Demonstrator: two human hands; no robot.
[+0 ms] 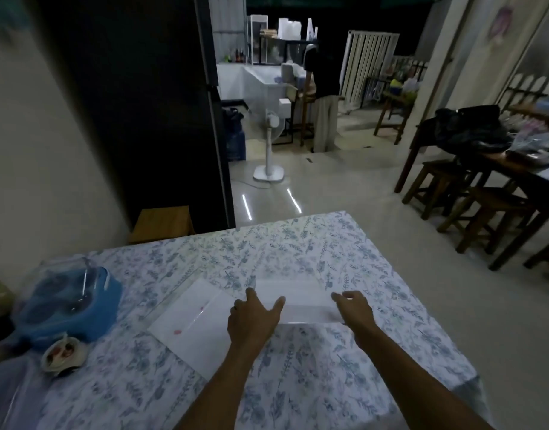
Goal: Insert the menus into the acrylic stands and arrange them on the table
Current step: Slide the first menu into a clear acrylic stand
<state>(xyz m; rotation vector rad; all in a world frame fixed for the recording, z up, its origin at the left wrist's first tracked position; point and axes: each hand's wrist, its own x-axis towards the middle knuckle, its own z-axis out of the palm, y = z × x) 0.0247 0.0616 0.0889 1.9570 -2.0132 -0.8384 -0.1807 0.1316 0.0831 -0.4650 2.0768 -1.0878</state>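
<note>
On the floral tablecloth (pixel 298 249) a clear acrylic stand with a white sheet (pixel 301 301) in it stands between my hands. My left hand (pixel 253 321) grips its left end, thumb and fingers spread around the edge. My right hand (pixel 355 308) holds its right end. To the left, a second white menu sheet with pink marks (pixel 186 318) lies flat on the cloth, partly under my left wrist, with a clear acrylic piece over it.
A clear jar with blue contents (pixel 71 302) and a small round dish (pixel 63 356) sit at the table's left. Beyond the far edge are a wooden stool (pixel 163 223), a white standing fan (pixel 271 144) and dark tables with stools (pixel 471 206) at right.
</note>
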